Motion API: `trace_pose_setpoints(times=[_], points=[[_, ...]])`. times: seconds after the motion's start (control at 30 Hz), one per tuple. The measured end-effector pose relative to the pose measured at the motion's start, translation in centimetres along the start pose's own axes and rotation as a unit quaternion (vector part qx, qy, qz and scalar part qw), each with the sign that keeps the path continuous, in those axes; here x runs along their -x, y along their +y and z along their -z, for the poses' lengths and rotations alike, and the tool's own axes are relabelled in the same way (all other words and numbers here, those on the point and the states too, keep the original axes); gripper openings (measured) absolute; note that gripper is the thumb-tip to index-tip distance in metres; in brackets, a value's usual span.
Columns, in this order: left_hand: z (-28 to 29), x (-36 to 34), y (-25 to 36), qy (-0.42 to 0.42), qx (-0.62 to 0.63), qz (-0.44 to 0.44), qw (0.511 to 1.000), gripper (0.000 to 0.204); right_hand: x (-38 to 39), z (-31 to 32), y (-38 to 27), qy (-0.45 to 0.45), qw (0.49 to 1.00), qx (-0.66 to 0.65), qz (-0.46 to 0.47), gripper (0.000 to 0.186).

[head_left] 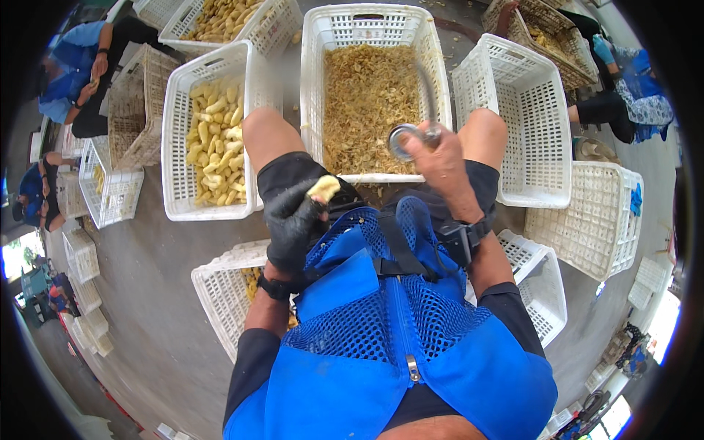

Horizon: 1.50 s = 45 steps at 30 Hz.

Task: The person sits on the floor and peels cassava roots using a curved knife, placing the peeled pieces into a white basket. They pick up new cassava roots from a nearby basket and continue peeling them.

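My left hand (290, 213), in a black glove, holds a pale yellow root piece (323, 189) over my left thigh. My right hand (440, 165) is bare and grips a round metal-ended tool (403, 139); a blurred grey curved length (425, 88) rises behind it, not clear what. Behind the tool is a white crate (374, 15) holding brown peelings (359, 95). Left of my knees, another crate (177, 154) holds many yellow roots (216, 154). Right of my right knee stands a white crate (539, 125) with no visible contents.
More crates (579, 216) surround me, some with yellow pieces, including behind my legs (220, 286) and at far left (110, 191). Co-workers in blue sit at upper left (73, 73), further left (33, 191) and upper right (634, 103). The grey floor (161, 293) shows between crates.
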State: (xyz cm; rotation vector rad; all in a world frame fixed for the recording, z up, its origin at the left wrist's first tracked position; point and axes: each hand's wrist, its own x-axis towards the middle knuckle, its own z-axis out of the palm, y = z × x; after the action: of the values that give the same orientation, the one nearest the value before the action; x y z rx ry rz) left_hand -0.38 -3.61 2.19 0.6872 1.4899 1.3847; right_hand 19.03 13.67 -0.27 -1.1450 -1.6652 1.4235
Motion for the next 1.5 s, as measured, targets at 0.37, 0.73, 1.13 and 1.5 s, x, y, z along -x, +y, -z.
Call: trace_pose_setpoints(times=[0.37,0.73,1.13,1.5], points=[[-0.9,-0.4,-1.2,-0.08,0.031,-0.015,0.996,0.03,3.2,-3.1,-4.1,-0.143,0.987,-0.071,-0.01,0.027],[0.6,1.3,0.0,-0.06,-0.028,0.013,0.998,0.03,0.0,2.1,0.9,0.018,0.998,0.065,0.001,0.021],[-0.3,0.3,-0.9,-0.063,-0.019,0.039,0.997,0.028,3.0,-4.1,-3.1,-0.165,0.984,0.046,0.055,0.027],[0.4,0.0,0.1,0.0,0.067,0.04,0.997,0.03,1.2,1.6,-2.3,-0.038,0.982,0.169,0.071,0.015]])
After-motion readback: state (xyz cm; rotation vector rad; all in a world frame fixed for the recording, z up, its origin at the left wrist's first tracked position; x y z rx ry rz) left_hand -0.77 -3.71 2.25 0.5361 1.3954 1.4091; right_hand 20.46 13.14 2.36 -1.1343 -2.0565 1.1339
